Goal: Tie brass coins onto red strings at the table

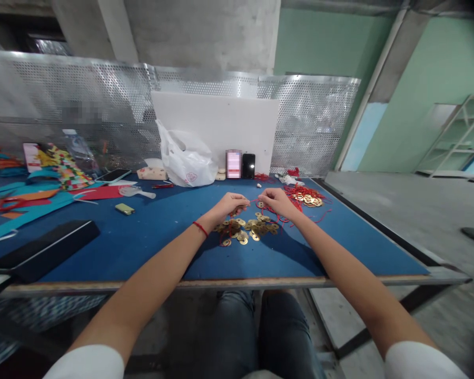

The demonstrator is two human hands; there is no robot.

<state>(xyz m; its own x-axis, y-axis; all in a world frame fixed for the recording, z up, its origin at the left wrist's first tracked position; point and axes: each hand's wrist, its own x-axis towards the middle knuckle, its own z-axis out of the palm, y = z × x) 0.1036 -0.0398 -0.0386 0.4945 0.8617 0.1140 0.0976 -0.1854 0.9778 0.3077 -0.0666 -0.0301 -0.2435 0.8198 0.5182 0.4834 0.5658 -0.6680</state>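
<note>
Both hands were up close together over the middle of the tabletop, fingers bunched, not spread. The left hand (229,207) and the right hand (278,203) each seemed to be pinching a thin red cord (253,201) stretched between them, and there was a small coin right at the right fingertips, though I can't tell if it was actually gripped. Just under the hands lay a loose heap of brass coins (245,229) with square holes, tangled up with more red cord. A second heap of coins (308,198), knotted in red, sat a bit further right. There was a red string bracelet (200,228) on the left wrist. The blue tabletop (150,247) carried a lot of other stuff too: a white plastic bag (186,160), a black phone (248,166) propped up beside a blurred pinkish card (233,163), and a tissue box (152,173). Off to the left were teal paper strips (27,196) and a long black case (43,250). Behind it all stood a white board (217,126) against a perforated metal screen (312,121), and the person's jeans (260,337) showed below the table edge.
</note>
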